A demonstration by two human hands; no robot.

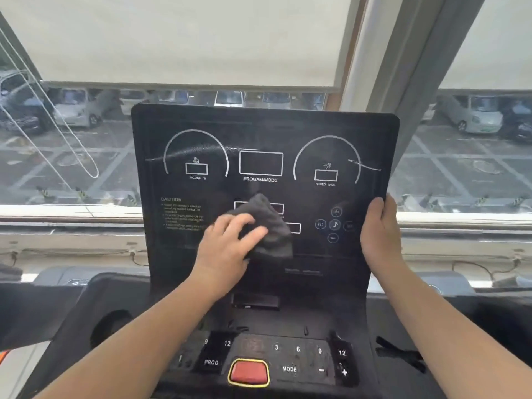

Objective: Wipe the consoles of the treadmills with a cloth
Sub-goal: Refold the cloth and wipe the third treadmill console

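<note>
A black treadmill console (259, 133) stands upright in front of me, with white dials marked INCLINE and SPEED and a PROGRAM/MODE box. A dark grey cloth (267, 223) lies bunched against the middle of the panel. My left hand (227, 243) presses flat on the cloth's left part, fingers spread and straight. My right hand (380, 228) grips the console's right edge, thumb on the front face. Dusty streaks run across the two dials above the cloth.
Below the panel lies a button strip with a red stop button (249, 372), PROG and MODE keys. A cup holder (110, 329) sits at lower left. Behind the console are a window sill (66, 211), a blind cord (72, 145) and parked cars outside.
</note>
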